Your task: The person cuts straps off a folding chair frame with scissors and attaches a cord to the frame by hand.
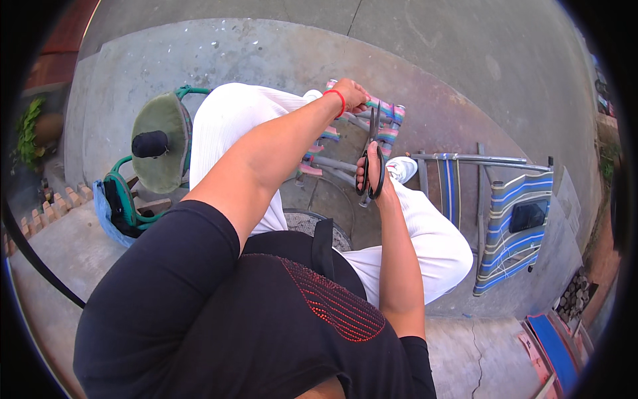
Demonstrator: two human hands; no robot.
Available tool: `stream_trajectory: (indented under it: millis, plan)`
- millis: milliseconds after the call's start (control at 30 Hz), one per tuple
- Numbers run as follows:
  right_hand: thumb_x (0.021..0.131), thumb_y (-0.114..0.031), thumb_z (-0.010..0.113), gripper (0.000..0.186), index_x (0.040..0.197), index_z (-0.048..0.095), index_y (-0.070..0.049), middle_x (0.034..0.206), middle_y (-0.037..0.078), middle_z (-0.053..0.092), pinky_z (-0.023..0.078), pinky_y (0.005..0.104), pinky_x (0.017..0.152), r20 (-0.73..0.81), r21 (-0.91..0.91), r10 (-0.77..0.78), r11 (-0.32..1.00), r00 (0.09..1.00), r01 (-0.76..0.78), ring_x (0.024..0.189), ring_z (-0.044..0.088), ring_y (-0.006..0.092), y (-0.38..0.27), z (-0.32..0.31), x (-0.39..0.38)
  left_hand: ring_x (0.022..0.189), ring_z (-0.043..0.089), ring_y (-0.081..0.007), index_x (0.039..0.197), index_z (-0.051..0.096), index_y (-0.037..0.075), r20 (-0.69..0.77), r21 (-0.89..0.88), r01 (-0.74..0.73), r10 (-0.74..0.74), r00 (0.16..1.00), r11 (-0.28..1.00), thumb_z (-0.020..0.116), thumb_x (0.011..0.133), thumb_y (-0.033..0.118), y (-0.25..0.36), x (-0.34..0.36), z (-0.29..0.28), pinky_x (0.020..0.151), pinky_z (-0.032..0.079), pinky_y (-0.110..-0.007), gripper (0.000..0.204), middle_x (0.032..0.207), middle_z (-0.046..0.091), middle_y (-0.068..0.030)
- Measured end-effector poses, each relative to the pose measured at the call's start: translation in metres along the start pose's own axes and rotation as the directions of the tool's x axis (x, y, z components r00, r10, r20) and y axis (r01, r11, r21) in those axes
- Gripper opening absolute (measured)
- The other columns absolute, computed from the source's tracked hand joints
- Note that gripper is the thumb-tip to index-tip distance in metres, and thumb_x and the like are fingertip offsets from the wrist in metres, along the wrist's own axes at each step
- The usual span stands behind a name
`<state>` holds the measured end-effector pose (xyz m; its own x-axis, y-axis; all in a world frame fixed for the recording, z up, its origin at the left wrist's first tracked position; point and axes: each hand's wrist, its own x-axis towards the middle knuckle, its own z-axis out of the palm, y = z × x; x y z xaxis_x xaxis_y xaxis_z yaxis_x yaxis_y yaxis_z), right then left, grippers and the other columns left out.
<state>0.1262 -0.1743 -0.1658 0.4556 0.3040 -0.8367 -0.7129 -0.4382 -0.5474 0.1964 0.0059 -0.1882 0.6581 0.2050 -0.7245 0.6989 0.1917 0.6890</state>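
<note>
My left hand [351, 96], with a red band at the wrist, pinches the end of a pink, green and blue striped fabric strip [392, 114]. This fabric is wrapped on a grey metal tube frame [332, 163] standing between my feet, and several cut-looking pieces of it cling to the tubes. In my right hand [373, 165] is a pair of black-handled scissors [373, 126]. The blades point away from me, slightly apart, close beside the strip. Whether they touch the fabric I cannot tell.
On the left stands a green chair with a round olive cushion [166, 170] and a black item on it. At right lies a metal frame with blue striped fabric [508, 243], bearing a dark flat device [530, 216] with a white cable. Bricks [50, 211] line the far left.
</note>
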Motion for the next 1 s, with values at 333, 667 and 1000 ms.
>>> stream_trajectory:
  millis: [333, 667, 1000]
  plan:
    - [0.076, -0.069, 0.031, 0.064, 0.068, 0.043, -0.007, 0.054, 0.0, 0.039, 0.036, 0.0241, 0.04, 0.041, 0.086, 0.0, 0.996, 0.999, -0.003, 0.044, 0.04, 0.0107, -0.018, 0.008, 0.015, 0.06, 0.058, -0.0097, 0.085, 0.061, 0.002, 0.054, 0.046, 0.012, -0.015, 0.998, 0.999, 0.06, 0.076, 0.006, 0.003, -0.005, -0.006, 0.054, 0.05, -0.022, 0.01, 0.073, 0.062, -0.0056]
    - [0.076, -0.069, 0.032, 0.064, 0.069, 0.044, -0.007, 0.054, -0.001, 0.039, 0.035, 0.0233, 0.041, 0.051, 0.111, -0.004, 0.994, 0.999, -0.002, 0.045, 0.039, 0.0095, -0.016, 0.007, 0.017, 0.059, 0.057, -0.0095, 0.086, 0.061, 0.002, 0.036, 0.084, 0.035, -0.038, 0.999, 0.996, 0.06, 0.077, 0.007, 0.01, -0.011, -0.002, 0.053, 0.05, -0.021, 0.01, 0.074, 0.062, -0.0055]
    - [0.076, -0.069, 0.033, 0.059, 0.064, 0.035, -0.012, 0.05, -0.004, 0.032, 0.027, 0.0228, 0.036, 0.096, 0.218, -0.003, 0.976, 0.995, -0.019, 0.04, 0.031, 0.0076, -0.015, 0.006, 0.018, 0.058, 0.057, -0.0095, 0.086, 0.06, 0.001, 0.08, 0.047, 0.024, -0.027, 0.996, 0.999, 0.059, 0.077, 0.005, 0.007, -0.006, -0.001, 0.051, 0.049, -0.021, 0.01, 0.072, 0.061, -0.0056]
